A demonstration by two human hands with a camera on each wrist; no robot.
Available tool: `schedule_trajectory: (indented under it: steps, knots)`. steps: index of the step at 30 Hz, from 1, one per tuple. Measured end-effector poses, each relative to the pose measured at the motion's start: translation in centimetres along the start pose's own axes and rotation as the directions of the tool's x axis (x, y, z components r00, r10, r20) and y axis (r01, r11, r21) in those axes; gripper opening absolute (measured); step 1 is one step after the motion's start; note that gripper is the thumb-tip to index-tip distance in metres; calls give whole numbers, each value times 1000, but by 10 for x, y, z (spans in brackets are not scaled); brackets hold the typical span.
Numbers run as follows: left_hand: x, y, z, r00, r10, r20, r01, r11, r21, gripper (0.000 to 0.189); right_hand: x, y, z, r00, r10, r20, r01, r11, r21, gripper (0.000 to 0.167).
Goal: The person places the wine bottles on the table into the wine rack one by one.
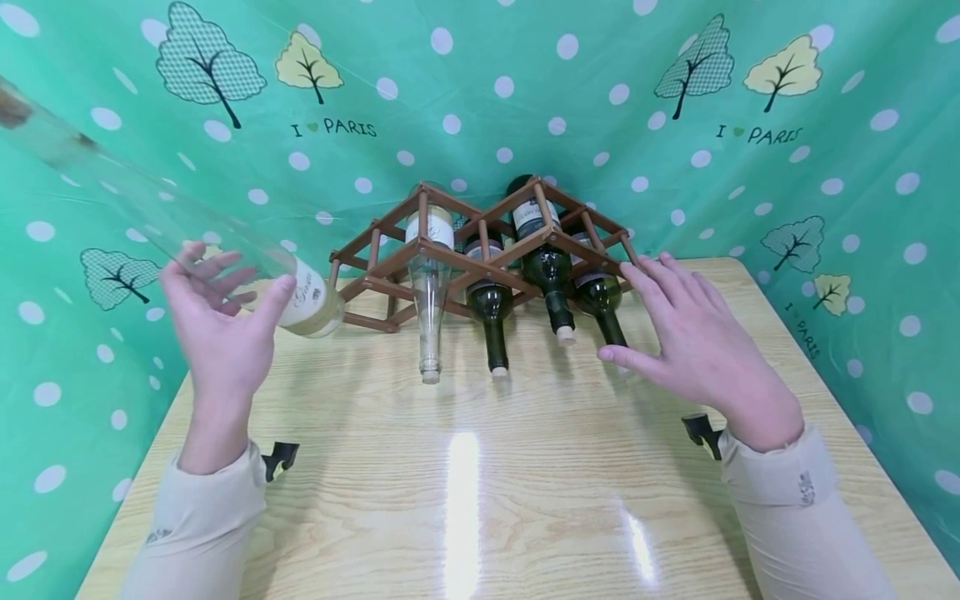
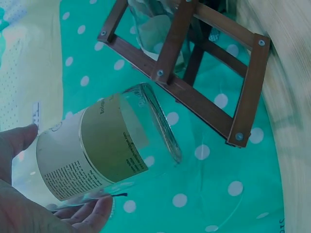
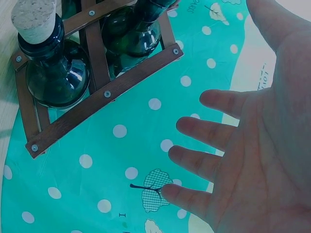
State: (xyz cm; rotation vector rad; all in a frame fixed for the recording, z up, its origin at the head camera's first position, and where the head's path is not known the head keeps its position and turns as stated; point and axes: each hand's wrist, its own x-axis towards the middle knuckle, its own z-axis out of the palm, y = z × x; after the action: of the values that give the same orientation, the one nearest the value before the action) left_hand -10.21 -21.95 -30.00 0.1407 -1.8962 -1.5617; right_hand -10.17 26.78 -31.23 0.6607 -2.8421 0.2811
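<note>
My left hand [image 1: 221, 350] holds a clear glass wine bottle [image 1: 303, 296] around its body, the thumb on one side and fingers on the other. The bottle tilts, its neck toward the upper left and its base by the left end of a brown wooden wine rack [image 1: 486, 273]. In the left wrist view, the labelled bottle [image 2: 92, 150] has its base apart from the rack [image 2: 194, 104]. My right hand [image 1: 690, 342] is spread beside the rack's right end, holding nothing. The right wrist view shows its fingers [image 3: 204, 131] extended, away from the slats.
The rack carries a clear corked bottle [image 1: 429, 321] and several dark green bottles [image 1: 491, 312], their necks pointing toward me. It stands on a pale wooden table [image 1: 390, 467]. Green dotted cloth [image 1: 502, 50] hangs behind and at both sides.
</note>
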Motion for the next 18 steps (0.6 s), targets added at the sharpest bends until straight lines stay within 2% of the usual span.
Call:
schedule_trajectory:
  steps: [10,18]
  knots:
    - [-9,5,4,999,0,42,4,995,-103,85,1,-3,-1,1000,1,-5,-1,1000,-3,111]
    - [-16,7,11,996,35,79,-15,970,-242,85,2,-5,-3,1000,-2,-6,2,1000,5,110]
